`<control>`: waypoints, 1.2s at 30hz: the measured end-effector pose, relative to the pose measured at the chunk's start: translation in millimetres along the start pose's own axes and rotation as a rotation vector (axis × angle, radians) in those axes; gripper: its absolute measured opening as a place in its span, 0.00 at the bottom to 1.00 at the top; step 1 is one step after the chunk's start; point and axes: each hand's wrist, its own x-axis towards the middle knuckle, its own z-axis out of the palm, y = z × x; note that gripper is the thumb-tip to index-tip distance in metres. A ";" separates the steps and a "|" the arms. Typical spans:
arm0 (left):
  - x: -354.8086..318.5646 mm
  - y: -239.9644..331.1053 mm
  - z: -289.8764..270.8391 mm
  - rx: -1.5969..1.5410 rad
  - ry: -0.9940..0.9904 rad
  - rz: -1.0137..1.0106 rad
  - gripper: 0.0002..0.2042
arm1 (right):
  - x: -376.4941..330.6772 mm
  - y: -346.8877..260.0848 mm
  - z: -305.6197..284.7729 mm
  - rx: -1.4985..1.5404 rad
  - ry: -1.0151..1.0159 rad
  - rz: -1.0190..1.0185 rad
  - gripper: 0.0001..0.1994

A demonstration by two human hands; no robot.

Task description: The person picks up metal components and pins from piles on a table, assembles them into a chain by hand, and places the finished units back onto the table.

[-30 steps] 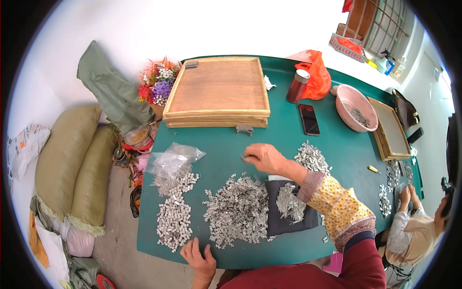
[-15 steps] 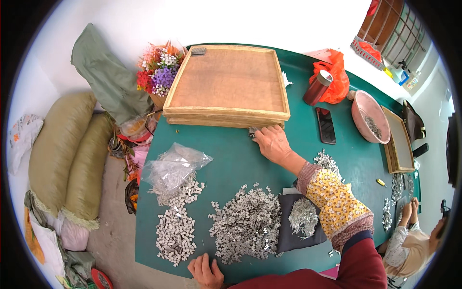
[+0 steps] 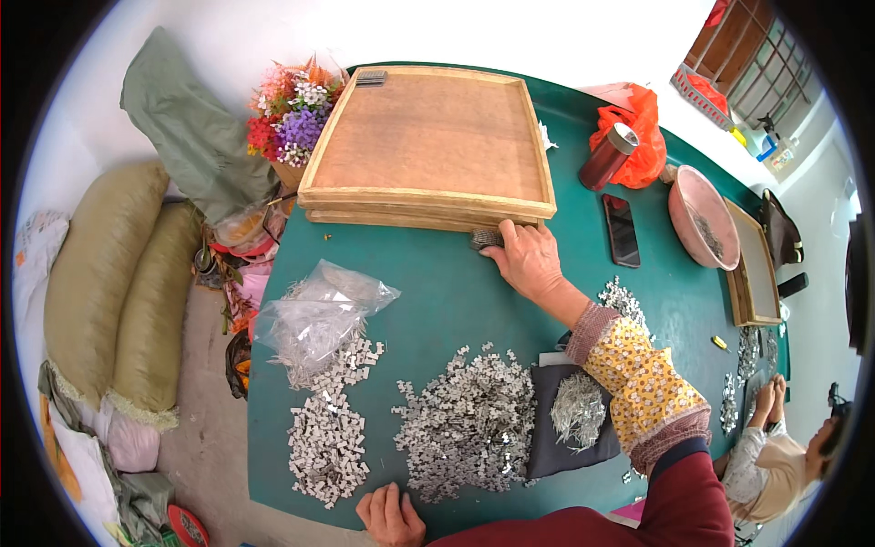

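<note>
My right hand (image 3: 533,260) reaches to the front edge of the stacked wooden trays (image 3: 428,202). Its thumb and fingers close around a small grey ridged metal block (image 3: 486,238). A similar grey block (image 3: 371,78) lies in the top tray's far left corner. My left hand (image 3: 392,516) rests at the near table edge, fingers loosely bent and apart, holding nothing. Just beyond it spread a large heap of small silvery metal pieces (image 3: 467,424) and a smaller heap of pale flat pieces (image 3: 326,451). Thin metal pins (image 3: 578,410) lie on a dark cloth (image 3: 554,460) below my right forearm.
A clear plastic bag (image 3: 333,296) of thin pins sits on the green table (image 3: 437,301). To the right are a phone (image 3: 622,232), a flask (image 3: 609,157), a red bag (image 3: 649,137) and a pink bowl (image 3: 690,205). Another person (image 3: 775,460) works at far right.
The whole view has shifted slightly. My right hand has turned a little, and the block now sits slightly out from the tray edge. My left hand stays put.
</note>
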 end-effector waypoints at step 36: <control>10.4 0.5 2.7 0.018 0.052 0.046 0.10 | -5.4 3.6 -1.0 0.036 -0.090 0.209 0.24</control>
